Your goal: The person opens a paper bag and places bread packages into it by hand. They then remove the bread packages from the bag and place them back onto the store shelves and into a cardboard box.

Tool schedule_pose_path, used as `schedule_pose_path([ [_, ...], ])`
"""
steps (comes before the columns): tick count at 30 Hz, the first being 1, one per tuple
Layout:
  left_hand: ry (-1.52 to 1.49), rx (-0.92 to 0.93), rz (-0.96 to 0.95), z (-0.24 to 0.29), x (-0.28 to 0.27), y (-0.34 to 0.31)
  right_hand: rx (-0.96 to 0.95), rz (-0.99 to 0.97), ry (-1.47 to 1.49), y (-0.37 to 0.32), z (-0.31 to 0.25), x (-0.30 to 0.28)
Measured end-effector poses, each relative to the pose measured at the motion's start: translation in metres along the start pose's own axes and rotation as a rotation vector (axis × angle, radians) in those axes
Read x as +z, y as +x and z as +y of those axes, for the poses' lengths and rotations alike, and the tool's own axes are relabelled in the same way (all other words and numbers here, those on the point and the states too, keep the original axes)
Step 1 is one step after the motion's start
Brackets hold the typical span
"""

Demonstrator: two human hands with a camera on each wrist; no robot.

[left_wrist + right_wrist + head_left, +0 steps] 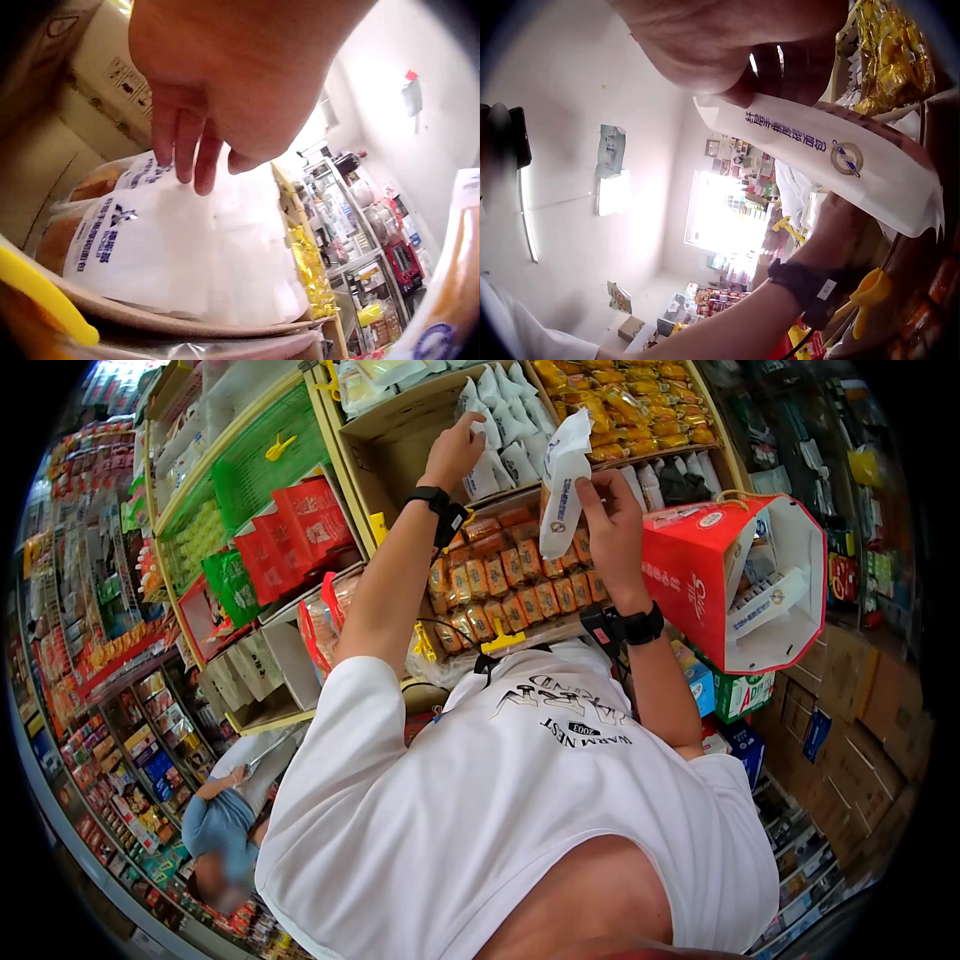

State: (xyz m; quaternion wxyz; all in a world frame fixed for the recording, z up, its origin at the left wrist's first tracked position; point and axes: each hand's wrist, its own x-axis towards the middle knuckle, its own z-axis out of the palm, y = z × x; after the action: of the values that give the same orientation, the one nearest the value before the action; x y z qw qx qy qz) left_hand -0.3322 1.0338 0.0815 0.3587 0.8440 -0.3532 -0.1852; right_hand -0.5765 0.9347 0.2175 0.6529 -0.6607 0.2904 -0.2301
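Note:
My right hand pinches a bread packet with a white wrapper, blue print and a round logo. In the right wrist view this bread packet lies slantwise below my fingers. My left hand reaches into a cardboard box holding several white bread packets. In the left wrist view its fingers point down, loosely extended, with the tips right at the packets. Brown bread shows through the clear ends of the wrappers.
A red gift box, its open end showing packets inside, stands to the right. Orange-wrapped snacks lie in front of the box, and yellow-wrapped ones behind right. Yellow clips line the shelf edge. At lower left is another person.

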Motion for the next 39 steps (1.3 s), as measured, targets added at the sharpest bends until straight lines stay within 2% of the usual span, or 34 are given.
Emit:
schedule_pose_path([
  [1,0.000,0.008,0.033,0.005,-0.004,-0.005,-0.001,-0.009,0.006,0.001,0.002,0.003],
  [3,-0.205,0.024,-0.001,0.031,-0.024,-0.022,0.001,0.003,0.037,0.004,0.008,0.008],
  [4,-0.331,0.088,-0.081,0.043,-0.032,-0.031,0.002,-0.003,0.046,0.006,0.012,0.011],
  [6,-0.569,0.038,-0.378,0.093,-0.064,-0.066,-0.025,-0.011,-0.010,0.010,0.018,0.019],
  [7,-0.563,0.032,-0.375,0.106,-0.072,-0.078,-0.023,-0.016,-0.003,0.012,0.019,0.024],
  [9,-0.282,0.229,-0.249,0.122,-0.082,-0.094,-0.185,-0.148,-0.125,0.015,0.009,0.038],
  [10,-0.113,0.297,-0.148,0.120,-0.085,-0.092,-0.096,-0.239,-0.109,0.014,-0.001,0.041],
  [11,-0.109,0.294,-0.143,0.119,-0.091,-0.089,-0.098,-0.245,-0.106,0.015,-0.001,0.048],
  [13,-0.216,0.199,-0.146,0.114,-0.108,-0.083,-0.336,-0.272,-0.111,0.023,0.002,0.060],
  [15,-0.238,0.268,-0.118,0.104,-0.123,-0.075,-0.356,-0.310,-0.088,0.030,0.002,0.065],
  [17,-0.269,0.185,-0.232,0.103,-0.142,-0.065,-0.385,-0.351,-0.126,0.035,-0.001,0.067],
  [18,-0.144,0.230,-0.179,0.103,-0.147,-0.059,-0.384,-0.343,-0.126,0.036,-0.002,0.069],
  [19,-0.038,0.213,-0.193,0.104,-0.154,-0.056,-0.353,-0.362,-0.103,0.037,-0.002,0.072],
  [21,0.124,0.218,-0.080,0.104,-0.163,-0.044,-0.317,-0.372,-0.080,0.037,0.000,0.069],
  [22,0.199,0.025,-0.120,0.112,-0.169,-0.040,-0.271,-0.355,-0.095,0.035,0.001,0.067],
  [25,0.409,0.238,0.081,0.059,-0.161,-0.006,-0.218,-0.285,-0.139,0.035,0.016,0.056],
  [27,0.474,0.234,0.057,0.035,-0.142,0.014,-0.211,-0.236,-0.171,0.035,0.030,0.045],
  [29,0.541,0.228,0.034,0.003,-0.116,0.034,-0.038,-0.207,-0.152,0.032,0.040,0.036],
  [31,0.656,0.146,0.024,-0.038,-0.082,0.050,-0.006,-0.195,-0.153,0.029,0.040,0.029],
  [33,0.599,0.148,0.043,-0.058,-0.057,0.055,0.020,-0.179,-0.183,0.029,0.043,0.022],
  [36,0.465,0.020,0.099,-0.067,-0.028,0.058,0.068,-0.150,-0.161,0.027,0.050,0.013],
  [39,0.359,0.027,0.148,-0.072,-0.006,0.056,0.096,-0.117,-0.147,0.026,0.059,0.008],
])
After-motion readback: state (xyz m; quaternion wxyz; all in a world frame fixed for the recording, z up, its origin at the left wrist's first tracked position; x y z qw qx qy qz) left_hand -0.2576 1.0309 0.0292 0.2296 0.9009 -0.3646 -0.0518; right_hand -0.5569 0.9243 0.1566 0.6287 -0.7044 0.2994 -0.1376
